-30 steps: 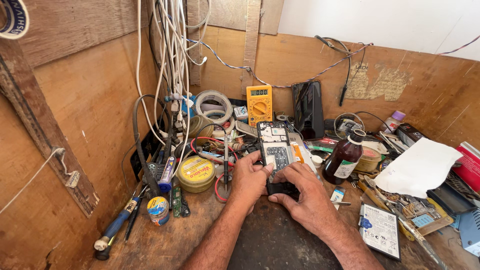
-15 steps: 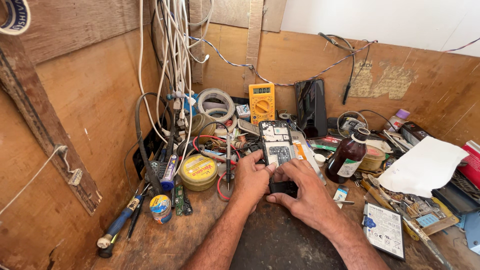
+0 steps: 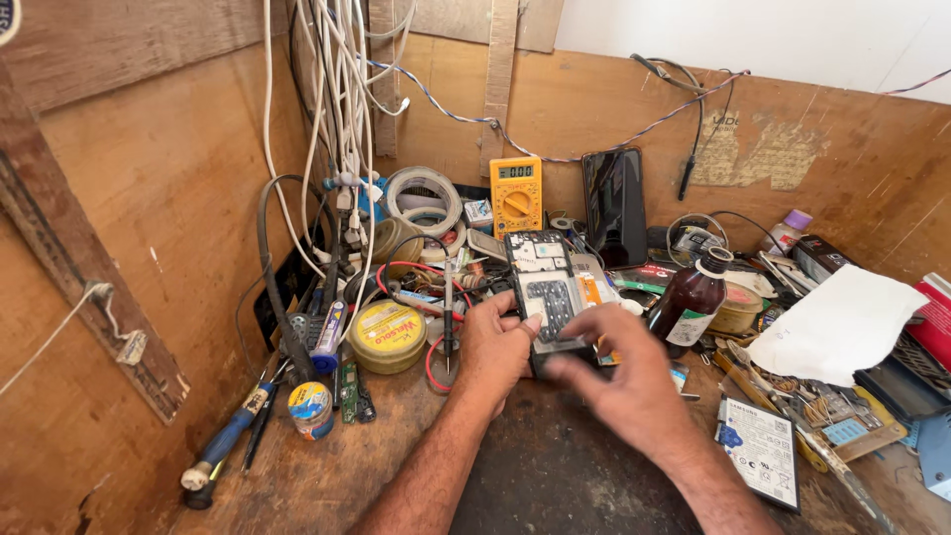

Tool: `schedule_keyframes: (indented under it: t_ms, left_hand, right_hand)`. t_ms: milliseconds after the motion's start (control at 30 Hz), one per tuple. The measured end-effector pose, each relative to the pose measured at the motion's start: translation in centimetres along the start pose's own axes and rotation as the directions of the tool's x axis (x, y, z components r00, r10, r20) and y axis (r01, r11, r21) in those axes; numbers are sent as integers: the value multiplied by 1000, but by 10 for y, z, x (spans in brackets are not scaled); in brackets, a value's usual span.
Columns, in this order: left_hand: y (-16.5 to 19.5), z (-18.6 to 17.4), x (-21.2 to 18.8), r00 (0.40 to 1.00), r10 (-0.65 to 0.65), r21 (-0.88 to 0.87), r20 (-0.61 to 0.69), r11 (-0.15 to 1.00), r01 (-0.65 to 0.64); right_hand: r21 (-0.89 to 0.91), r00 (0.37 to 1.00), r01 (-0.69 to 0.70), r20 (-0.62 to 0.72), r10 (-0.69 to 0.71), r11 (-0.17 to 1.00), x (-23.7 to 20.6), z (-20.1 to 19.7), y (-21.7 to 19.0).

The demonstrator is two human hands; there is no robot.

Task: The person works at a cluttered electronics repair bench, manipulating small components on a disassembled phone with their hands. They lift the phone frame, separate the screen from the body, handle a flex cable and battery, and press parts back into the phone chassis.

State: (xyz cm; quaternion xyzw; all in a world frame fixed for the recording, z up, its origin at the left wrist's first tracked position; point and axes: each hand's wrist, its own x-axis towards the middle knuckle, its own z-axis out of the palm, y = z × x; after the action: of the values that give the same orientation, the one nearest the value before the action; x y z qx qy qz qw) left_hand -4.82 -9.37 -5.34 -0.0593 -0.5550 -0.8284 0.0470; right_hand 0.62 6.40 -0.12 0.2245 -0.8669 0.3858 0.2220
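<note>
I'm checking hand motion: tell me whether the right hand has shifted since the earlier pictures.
Yes. The right hand has slid left across the opened black phone, its fingers now further from the brown glass bottle.

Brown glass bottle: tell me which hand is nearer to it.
Right. The right hand lies just left of the brown glass bottle, below its base. The left hand is farther left, beyond the opened phone that both hands touch.

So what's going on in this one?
A person has both hands on an opened phone with its back off, lying on a cluttered wooden bench. The left hand steadies its side and the right hand holds its lower end. A yellow multimeter, a brown bottle and a round tin sit nearby.
</note>
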Motion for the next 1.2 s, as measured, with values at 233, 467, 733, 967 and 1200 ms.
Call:
schedule_keyframes:
  t_ms: [233, 467, 733, 967, 1200]
  left_hand:
    - [4, 0, -2, 996, 86, -55, -30, 995, -88]
    - [35, -1, -11, 989, -136, -259, -61, 959, 116]
    - [55, 7, -23, 985, -170, -241, -25, 957, 159]
    - [32, 1, -14, 995, -103, -221, -6, 970, 99]
    - [25, 0, -10, 998, -64, -221, -25, 974, 57]
  right_hand:
    - [-45, 864, -98, -499, 62, 994, -9, -14, 12]
    - [-143, 937, -218, -307, 166, 965, -16, -28, 18]
    - [-395, 960, -185, 125, 252, 900, -24, -47, 5]
    - [-362, 980, -191, -15, 199, 912, -27, -38, 8]
    - [-21, 935, -165, -320, 150, 986, -28, -28, 22]
